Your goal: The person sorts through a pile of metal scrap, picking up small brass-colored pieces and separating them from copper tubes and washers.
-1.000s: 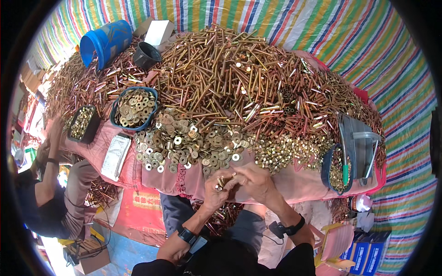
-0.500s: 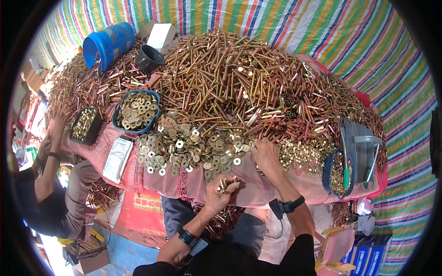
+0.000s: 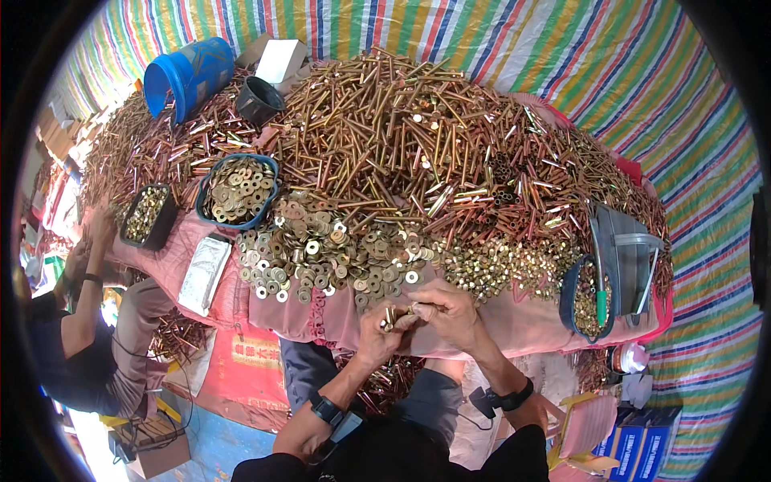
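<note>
My left hand (image 3: 379, 336) is closed around a few short brass-coloured metal rods (image 3: 389, 319), their ends showing at the fingers. My right hand (image 3: 453, 315) is pinched right beside it, fingertips touching the left fingers; anything in that pinch is too small to make out. Both hands are over the near edge of the pink cloth (image 3: 337, 325). Just beyond lie a spread of flat round washers (image 3: 321, 249) and, to the right, a heap of small brass-coloured nuts (image 3: 514, 265). A large pile of golden metal rods (image 3: 369, 145) rises behind them.
On the left are a washer-filled blue bowl (image 3: 200, 207), a dark tub of nuts (image 3: 165, 229) and a silver packet (image 3: 205, 275). A blue bucket (image 3: 201, 72) lies behind. A nut-filled basin (image 3: 566, 304) and grey scoop (image 3: 629, 249) stand right. Another person's arm (image 3: 84, 309) works far left.
My right hand has moved back from the edge of the nut heap, down and left, to meet my left hand. The left hand stays nearly in place with the rods.
</note>
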Demonstrator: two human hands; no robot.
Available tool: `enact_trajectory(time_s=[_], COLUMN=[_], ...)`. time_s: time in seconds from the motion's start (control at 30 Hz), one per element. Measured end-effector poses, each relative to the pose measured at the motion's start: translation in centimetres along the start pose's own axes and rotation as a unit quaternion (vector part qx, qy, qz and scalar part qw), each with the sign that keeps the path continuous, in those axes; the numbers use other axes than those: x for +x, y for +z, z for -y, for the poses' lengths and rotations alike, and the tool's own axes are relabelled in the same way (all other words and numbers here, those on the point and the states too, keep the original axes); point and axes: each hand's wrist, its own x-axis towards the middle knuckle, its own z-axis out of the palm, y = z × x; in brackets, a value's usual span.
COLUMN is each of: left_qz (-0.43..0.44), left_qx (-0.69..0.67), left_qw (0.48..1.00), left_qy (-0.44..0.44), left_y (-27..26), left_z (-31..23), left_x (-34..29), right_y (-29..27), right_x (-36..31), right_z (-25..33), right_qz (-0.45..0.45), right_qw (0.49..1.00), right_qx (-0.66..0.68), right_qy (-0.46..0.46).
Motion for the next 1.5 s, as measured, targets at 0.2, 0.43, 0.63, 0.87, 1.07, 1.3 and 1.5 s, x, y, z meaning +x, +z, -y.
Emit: enact_trajectory(time_s=[0.2,0.43,0.63,0.87,1.07,1.3,1.5], left_qz=[0.027,0.011,0.023,0.014,0.021,0.040,0.049], left_qx=[-0.007,0.005,-0.014,-0.022,-0.027,-0.044,-0.020], left_qw=[0.999,1.000,0.998,1.000,0.999,0.998,0.998], left_qy=[-0.043,-0.008,-0.056,-0.013,-0.008,-0.020,-0.018], left_y=[-0.3,-0.3,-0.5,-0.1,-0.3,-0.3,-0.5], left_z=[0.1,0.0,-0.4,0.0,-0.3,0.3,0.4], left_x=[-0.5,-0.2,-0.3,-0.1,-0.2,-0.2,-0.4], right_y=[0.9,0.8,1.1,2.1,0.3,0.8,0.0], right_x=[-0.9,-0.6,-1.6,-2.2,-1.8,-1.4,-1.0], right_z=[1.6,2.0,0.3,-0.6,1.6,1.8,2.6], right_qz=[-0.050,-0.043,-0.045,-0.077,-0.010,-0.034,-0.018], right_qw=[0.999,0.998,0.995,0.983,0.992,0.998,0.990], right_qx=[-0.018,-0.020,0.087,0.150,-0.104,0.043,-0.110], right_qy=[0.009,-0.027,0.022,0.069,-0.078,-0.019,-0.088])
